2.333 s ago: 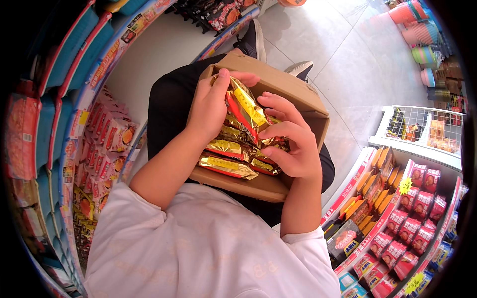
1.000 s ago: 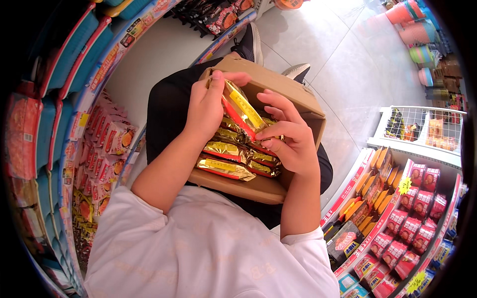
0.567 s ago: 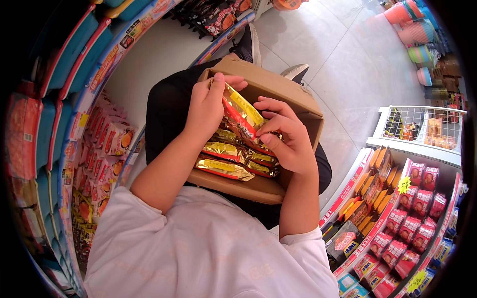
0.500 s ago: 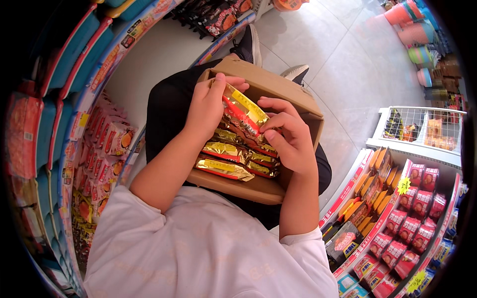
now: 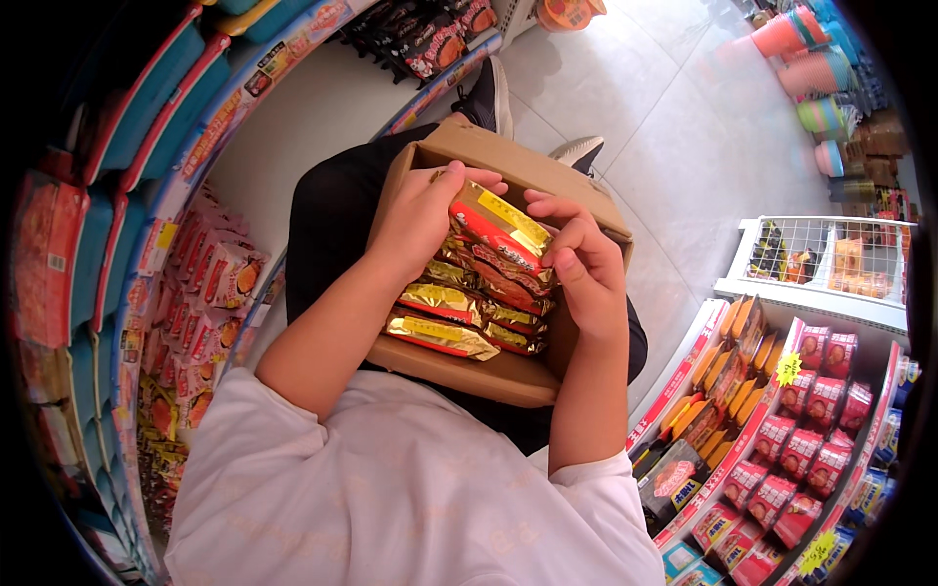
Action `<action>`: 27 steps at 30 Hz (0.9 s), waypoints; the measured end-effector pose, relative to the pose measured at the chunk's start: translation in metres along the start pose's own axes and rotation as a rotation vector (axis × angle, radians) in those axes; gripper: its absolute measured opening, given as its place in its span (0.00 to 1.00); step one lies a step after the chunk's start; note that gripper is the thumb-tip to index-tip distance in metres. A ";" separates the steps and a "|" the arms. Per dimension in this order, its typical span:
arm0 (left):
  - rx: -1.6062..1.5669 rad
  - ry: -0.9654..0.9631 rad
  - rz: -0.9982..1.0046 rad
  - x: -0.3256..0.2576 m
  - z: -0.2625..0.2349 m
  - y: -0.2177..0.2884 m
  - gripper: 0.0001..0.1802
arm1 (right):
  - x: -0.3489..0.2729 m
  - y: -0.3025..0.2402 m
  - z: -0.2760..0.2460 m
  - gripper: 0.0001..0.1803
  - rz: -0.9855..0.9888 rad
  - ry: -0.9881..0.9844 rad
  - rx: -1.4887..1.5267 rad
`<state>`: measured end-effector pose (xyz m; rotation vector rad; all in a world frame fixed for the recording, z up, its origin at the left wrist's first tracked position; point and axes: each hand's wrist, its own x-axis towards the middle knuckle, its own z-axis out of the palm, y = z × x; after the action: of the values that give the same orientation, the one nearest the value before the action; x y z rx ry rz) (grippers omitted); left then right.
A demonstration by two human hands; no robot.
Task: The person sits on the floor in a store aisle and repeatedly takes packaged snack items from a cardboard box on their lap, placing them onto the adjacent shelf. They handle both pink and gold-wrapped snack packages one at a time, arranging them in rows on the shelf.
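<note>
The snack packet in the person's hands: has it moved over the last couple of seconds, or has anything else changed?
The top red and gold packet went from nearly upright, gripped by the left hand, to lying flatter across the stack. The right hand came onto its far end, so both hands now hold it. The cardboard box on the lap, the packets inside it and the shelves stayed put.

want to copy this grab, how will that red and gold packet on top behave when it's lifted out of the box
The red and gold packet looks like shiny foil wrap, so it is probably slick and crinkly. Both the left hand and right hand pinch it, and it holds flat, suggesting something fairly stiff inside. It seems light for its size, judging by the loose fingers.
</note>
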<state>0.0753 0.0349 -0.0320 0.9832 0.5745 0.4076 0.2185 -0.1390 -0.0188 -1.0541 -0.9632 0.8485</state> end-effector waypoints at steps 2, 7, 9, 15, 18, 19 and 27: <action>0.002 -0.006 0.012 0.001 0.000 -0.001 0.27 | 0.000 0.000 -0.003 0.14 -0.005 -0.004 -0.034; -0.002 -0.022 0.019 0.000 -0.001 -0.002 0.27 | -0.001 0.003 -0.007 0.15 0.002 0.005 -0.048; -0.010 -0.022 0.013 -0.001 0.000 -0.002 0.27 | 0.000 0.003 -0.006 0.15 0.001 0.030 -0.049; -0.206 0.118 -0.125 -0.002 0.004 0.003 0.27 | 0.003 0.002 0.001 0.19 0.030 0.111 -0.017; -0.231 0.157 -0.217 -0.004 0.001 0.007 0.26 | 0.005 -0.003 0.015 0.35 0.073 0.205 -0.075; -0.262 0.160 -0.227 -0.004 0.000 0.008 0.26 | 0.006 -0.004 0.014 0.37 0.123 0.193 -0.167; -0.362 0.072 -0.332 -0.013 -0.004 0.016 0.24 | 0.002 -0.006 0.000 0.38 0.410 0.358 0.042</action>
<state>0.0617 0.0381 -0.0168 0.5158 0.6878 0.2389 0.2199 -0.1392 -0.0130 -1.3370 -0.4304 0.9642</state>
